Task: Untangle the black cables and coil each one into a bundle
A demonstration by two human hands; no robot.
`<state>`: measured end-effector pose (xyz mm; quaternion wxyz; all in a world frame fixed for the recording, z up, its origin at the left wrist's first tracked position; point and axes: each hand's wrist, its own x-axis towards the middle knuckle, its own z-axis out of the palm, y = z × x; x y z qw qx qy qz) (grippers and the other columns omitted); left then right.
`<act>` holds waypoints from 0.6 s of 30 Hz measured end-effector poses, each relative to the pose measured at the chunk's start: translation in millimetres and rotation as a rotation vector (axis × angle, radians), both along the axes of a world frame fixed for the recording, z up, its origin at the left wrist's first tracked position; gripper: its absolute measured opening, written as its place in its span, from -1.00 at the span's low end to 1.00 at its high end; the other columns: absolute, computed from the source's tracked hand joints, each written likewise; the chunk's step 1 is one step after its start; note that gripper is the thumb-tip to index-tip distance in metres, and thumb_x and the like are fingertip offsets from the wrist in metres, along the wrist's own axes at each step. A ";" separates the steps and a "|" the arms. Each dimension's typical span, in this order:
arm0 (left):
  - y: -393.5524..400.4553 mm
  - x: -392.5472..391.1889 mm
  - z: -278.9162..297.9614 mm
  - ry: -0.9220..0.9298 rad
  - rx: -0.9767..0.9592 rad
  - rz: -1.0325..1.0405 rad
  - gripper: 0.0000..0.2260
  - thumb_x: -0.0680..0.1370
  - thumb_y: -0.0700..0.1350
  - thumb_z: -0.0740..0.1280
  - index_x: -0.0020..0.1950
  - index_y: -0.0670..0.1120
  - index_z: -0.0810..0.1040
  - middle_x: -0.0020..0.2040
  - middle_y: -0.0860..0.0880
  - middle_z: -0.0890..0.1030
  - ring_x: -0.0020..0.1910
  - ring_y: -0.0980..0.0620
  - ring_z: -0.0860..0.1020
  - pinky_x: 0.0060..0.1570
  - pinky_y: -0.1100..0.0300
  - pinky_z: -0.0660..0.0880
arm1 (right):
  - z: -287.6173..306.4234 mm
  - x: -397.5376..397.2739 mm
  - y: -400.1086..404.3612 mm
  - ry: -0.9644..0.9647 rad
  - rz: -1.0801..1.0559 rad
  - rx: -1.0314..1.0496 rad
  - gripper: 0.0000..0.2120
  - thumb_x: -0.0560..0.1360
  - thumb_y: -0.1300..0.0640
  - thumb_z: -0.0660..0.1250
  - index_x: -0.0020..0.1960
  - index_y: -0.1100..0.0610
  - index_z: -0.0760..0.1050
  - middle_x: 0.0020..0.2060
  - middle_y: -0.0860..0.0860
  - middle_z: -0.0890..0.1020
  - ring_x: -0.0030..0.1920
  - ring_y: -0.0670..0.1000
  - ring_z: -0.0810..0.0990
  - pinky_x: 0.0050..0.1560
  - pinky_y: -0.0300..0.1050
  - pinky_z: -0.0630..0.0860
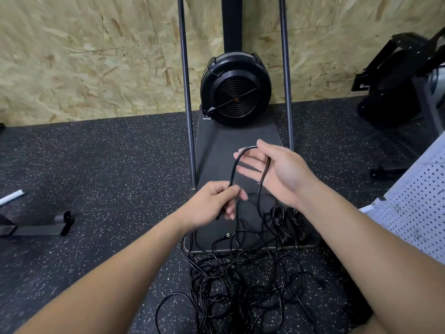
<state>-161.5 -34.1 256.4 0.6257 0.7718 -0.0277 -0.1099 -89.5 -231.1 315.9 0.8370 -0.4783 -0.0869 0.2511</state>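
My left hand (214, 201) pinches a black cable (233, 169) that rises from it, arches over and runs down across the palm of my right hand (277, 169). The right hand's fingers are spread and mostly straight, with the cable loop hooked over them near the thumb. From both hands the cable drops into a loose tangle of black cables (240, 280) on the speckled floor between my forearms. Two coiled black bundles (290, 225) lie side by side on the dark platform (216, 150), just under my right wrist.
A round black fan housing (236, 89) stands at the far end of the platform against the chipboard wall. Two metal poles (186, 92) flank it. Black gym equipment (397, 80) sits at the right, a white perforated panel (414, 213) nearer, a grey bracket (36, 225) at left.
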 end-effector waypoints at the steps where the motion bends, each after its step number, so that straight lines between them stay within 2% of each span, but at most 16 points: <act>1: -7.9 -1.7 2.3 0.003 -0.026 0.004 -0.69 0.81 -0.08 0.22 0.14 -0.23 0.69 -0.30 -0.13 0.48 -0.23 -0.12 0.53 -0.29 0.15 0.45 | 1.6 -3.6 1.5 0.069 -0.003 0.054 -0.66 0.81 0.12 0.17 0.08 0.37 0.55 0.11 0.25 0.74 0.38 0.32 0.66 0.42 0.30 0.59; 3: -21.8 -5.9 6.8 -0.023 -0.086 0.023 -0.68 0.80 -0.09 0.23 0.11 -0.19 0.74 -0.29 -0.07 0.48 -0.24 -0.10 0.45 -0.32 0.14 0.38 | 5.3 -11.4 2.8 0.165 0.001 0.154 -0.64 0.82 0.12 0.13 -0.03 0.30 0.52 0.29 0.38 0.68 0.36 0.37 0.67 0.47 0.26 0.54; 5: -30.5 -11.3 12.9 -0.044 -0.113 0.043 -0.62 0.81 -0.02 0.21 0.06 -0.12 0.78 -0.26 -0.08 0.48 -0.26 -0.08 0.42 -0.28 0.16 0.38 | 9.8 -17.1 2.8 0.210 0.022 0.246 -0.62 0.82 0.12 0.09 -0.02 0.30 0.52 0.33 0.41 0.64 0.36 0.39 0.66 0.51 0.25 0.50; 9: -39.5 -19.3 19.6 -0.003 -0.159 0.023 -0.51 0.80 0.16 0.18 -0.04 -0.15 0.70 -0.12 -0.16 0.64 -0.05 -0.14 0.59 0.09 -0.10 0.49 | 11.6 -16.4 1.3 0.224 0.027 0.321 -0.64 0.81 0.16 0.05 0.09 0.36 0.53 0.39 0.42 0.60 0.39 0.37 0.65 0.55 0.26 0.46; 11: -45.4 -21.7 20.7 0.073 -0.306 0.015 -0.57 0.80 0.14 0.19 -0.06 -0.14 0.60 -0.20 -0.16 0.57 -0.11 -0.17 0.66 0.19 -0.18 0.57 | 10.7 -13.1 -1.2 0.186 0.003 0.305 -0.66 0.81 0.18 0.06 0.12 0.38 0.53 0.40 0.41 0.59 0.39 0.36 0.65 0.55 0.25 0.46; 12: -47.7 -22.1 20.9 0.095 -0.364 0.000 -0.62 0.80 0.11 0.20 -0.05 -0.11 0.56 -0.24 -0.13 0.53 -0.22 -0.13 0.63 0.15 -0.18 0.59 | 9.6 -10.5 -2.5 0.166 0.004 0.288 -0.66 0.81 0.18 0.07 0.13 0.38 0.53 0.41 0.41 0.59 0.39 0.35 0.65 0.55 0.26 0.46; 14: -49.6 -21.8 23.7 0.080 -0.412 0.005 -0.67 0.81 0.06 0.20 -0.05 -0.08 0.52 -0.30 -0.05 0.39 -0.38 -0.01 0.40 -0.11 -0.02 0.58 | 6.8 -6.3 -3.9 0.110 0.008 0.176 -0.63 0.82 0.12 0.09 0.18 0.38 0.55 0.40 0.38 0.61 0.39 0.32 0.66 0.55 0.26 0.46; 16: -45.3 -18.6 29.6 0.062 -0.454 0.056 -0.68 0.82 0.03 0.18 -0.07 -0.06 0.48 -0.32 -0.01 0.26 -0.41 0.04 0.20 -0.30 0.15 0.42 | -2.6 -3.4 -3.7 0.012 0.022 -0.080 -0.53 0.83 -0.04 0.10 0.30 0.33 0.59 0.32 0.29 0.69 0.36 0.25 0.69 0.53 0.26 0.49; 18: -38.0 -13.5 36.9 0.037 -0.482 0.100 -0.67 0.82 0.04 0.17 -0.07 -0.06 0.48 -0.31 -0.01 0.21 -0.40 0.06 0.13 -0.38 0.21 0.27 | -14.0 -6.2 -3.0 -0.067 0.137 -0.329 -0.41 0.81 -0.22 0.08 0.36 0.25 0.61 0.19 0.15 0.76 0.28 0.15 0.72 0.50 0.20 0.50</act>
